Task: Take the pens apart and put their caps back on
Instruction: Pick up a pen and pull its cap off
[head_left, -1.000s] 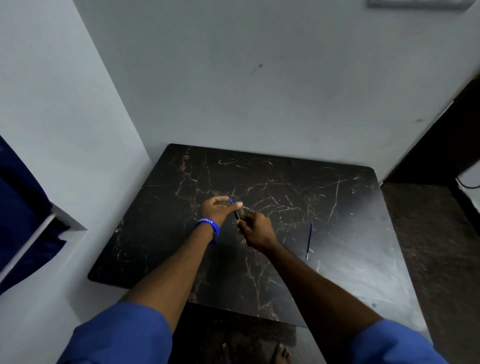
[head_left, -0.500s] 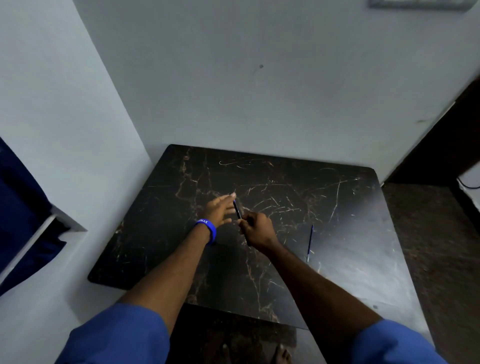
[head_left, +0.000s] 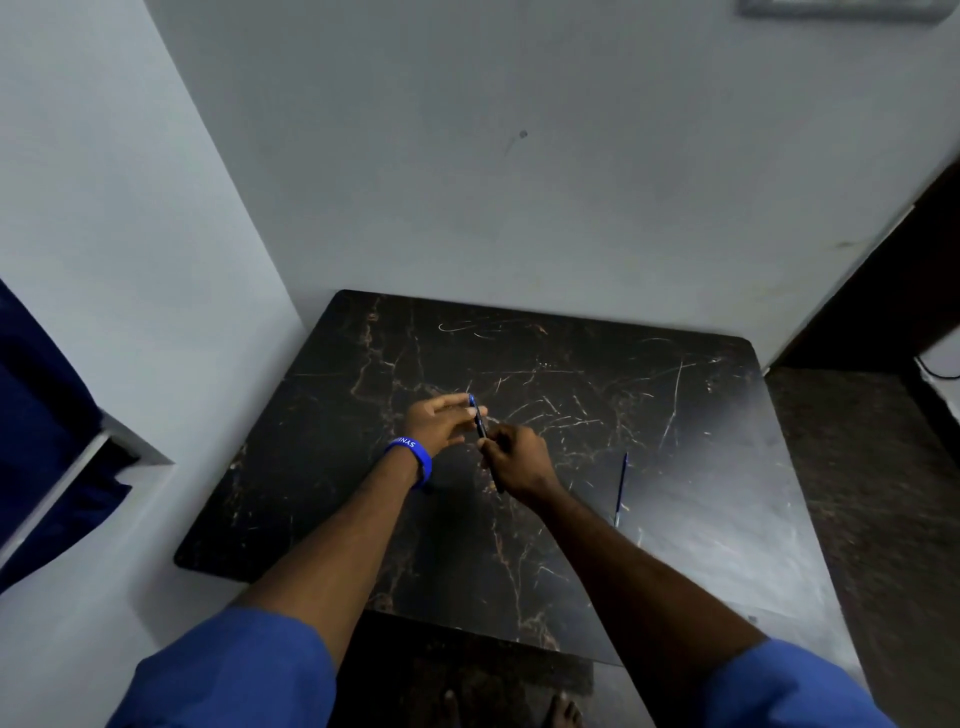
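Here, in the head view, both hands meet over the middle of the dark marble table (head_left: 701, 395). The right hand (head_left: 517, 460) is closed around the lower end of a dark pen (head_left: 479, 422); the left hand (head_left: 441, 421), fingers loosely curled, touches its blue upper tip. A thin blue refill (head_left: 621, 488) lies apart to the right.

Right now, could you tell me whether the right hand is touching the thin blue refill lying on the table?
Apart. The head view shows bare table between the right hand and the refill.
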